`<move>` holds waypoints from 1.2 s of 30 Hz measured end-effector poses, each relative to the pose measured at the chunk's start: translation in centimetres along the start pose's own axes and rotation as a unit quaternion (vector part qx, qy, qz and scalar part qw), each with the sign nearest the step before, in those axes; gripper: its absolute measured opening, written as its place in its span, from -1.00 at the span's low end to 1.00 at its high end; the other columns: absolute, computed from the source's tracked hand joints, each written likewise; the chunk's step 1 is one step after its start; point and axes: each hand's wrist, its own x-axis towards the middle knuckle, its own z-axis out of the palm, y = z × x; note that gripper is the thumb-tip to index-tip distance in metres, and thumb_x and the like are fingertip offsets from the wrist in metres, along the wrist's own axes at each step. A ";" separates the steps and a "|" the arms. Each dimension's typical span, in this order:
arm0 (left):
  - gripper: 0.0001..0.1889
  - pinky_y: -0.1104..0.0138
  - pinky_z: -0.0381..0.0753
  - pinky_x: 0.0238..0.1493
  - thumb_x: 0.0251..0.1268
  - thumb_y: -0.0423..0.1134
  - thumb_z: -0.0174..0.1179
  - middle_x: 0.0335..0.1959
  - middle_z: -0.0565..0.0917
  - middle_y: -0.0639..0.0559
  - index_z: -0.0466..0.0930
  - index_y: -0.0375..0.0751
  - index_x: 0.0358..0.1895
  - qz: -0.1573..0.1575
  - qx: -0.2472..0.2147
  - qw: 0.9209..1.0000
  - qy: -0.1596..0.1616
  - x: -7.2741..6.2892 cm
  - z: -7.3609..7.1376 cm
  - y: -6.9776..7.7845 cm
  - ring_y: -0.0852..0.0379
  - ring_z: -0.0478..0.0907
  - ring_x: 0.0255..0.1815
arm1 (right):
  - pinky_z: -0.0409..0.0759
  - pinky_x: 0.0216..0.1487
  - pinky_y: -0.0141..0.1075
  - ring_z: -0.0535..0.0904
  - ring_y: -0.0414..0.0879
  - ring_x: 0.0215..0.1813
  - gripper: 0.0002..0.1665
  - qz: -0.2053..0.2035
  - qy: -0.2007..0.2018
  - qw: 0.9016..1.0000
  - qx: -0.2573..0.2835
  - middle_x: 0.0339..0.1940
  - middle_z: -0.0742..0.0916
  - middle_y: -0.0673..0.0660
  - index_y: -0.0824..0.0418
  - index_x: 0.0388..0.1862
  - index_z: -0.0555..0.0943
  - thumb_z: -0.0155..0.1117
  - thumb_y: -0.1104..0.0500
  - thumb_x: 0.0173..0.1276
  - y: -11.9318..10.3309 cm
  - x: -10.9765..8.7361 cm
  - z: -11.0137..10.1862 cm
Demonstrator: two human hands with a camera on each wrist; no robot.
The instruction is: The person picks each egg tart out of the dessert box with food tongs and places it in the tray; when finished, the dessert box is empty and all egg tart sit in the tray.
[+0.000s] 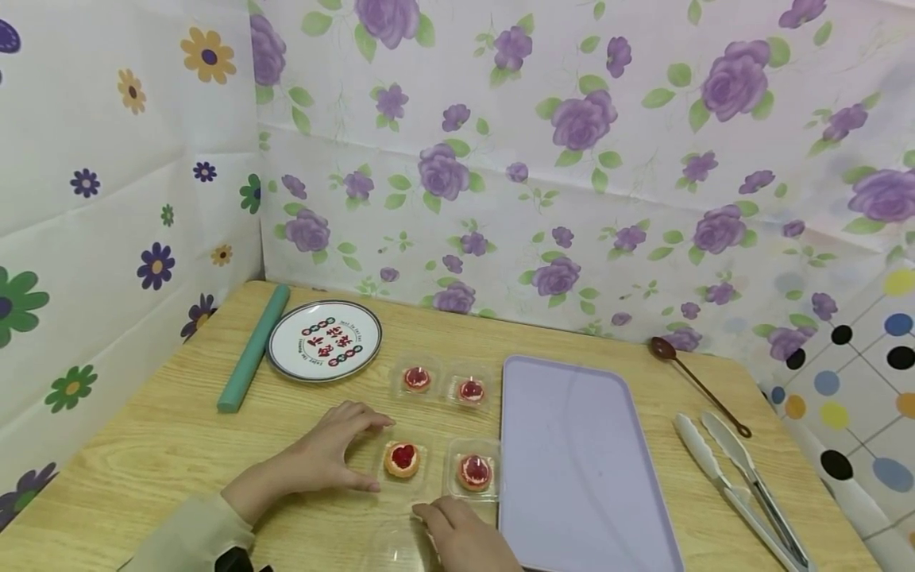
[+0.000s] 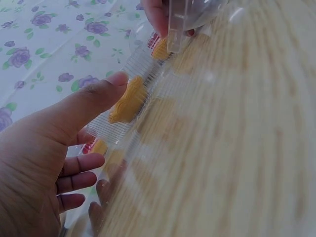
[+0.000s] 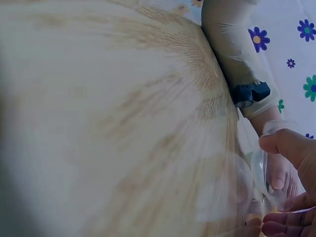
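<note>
A small tart with red heart-shaped topping sits in a clear plastic box. My left hand is at that box's left side, thumb and fingers spread apart and gently bent. In the left wrist view the thumb lies close by the tart's edge; whether it touches the box I cannot tell. Nearer the table's front, my right hand pinches a clear plastic lid at its right edge. The right wrist view shows clear plastic between that hand's thumb and fingers. Another boxed tart stands just right of the first.
Two more boxed tarts stand behind. A lilac tray lies to the right, with metal tongs and a brown spoon beyond. At the back left are a white plate and a green roll.
</note>
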 end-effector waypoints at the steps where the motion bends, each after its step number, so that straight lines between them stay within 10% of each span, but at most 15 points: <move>1: -0.15 0.10 0.44 0.13 -0.21 0.30 0.42 -0.04 0.51 0.22 0.45 -0.01 0.24 0.001 -0.001 1.000 0.000 0.0 0.0 0.0 0.23 0.35 0.07 | 0.62 -0.15 -0.43 0.54 -0.27 -0.04 -0.12 -0.005 0.002 1.000 -0.002 -0.07 0.61 -0.08 0.10 0.19 0.52 0.20 -0.48 0.10 0.0 0.0 0.0; 36: -0.09 0.04 0.41 0.15 -0.23 0.31 0.42 0.03 0.51 0.18 0.40 0.05 0.31 0.002 0.018 1.000 -0.008 0.2 -0.1 0.1 0.15 0.36 0.11 | 0.57 -0.20 -0.51 0.51 -0.31 -0.10 -0.13 -0.034 -0.066 0.997 0.009 -0.06 0.62 -0.01 0.10 0.30 0.46 0.33 -0.34 0.11 1.3 -0.6 -1.6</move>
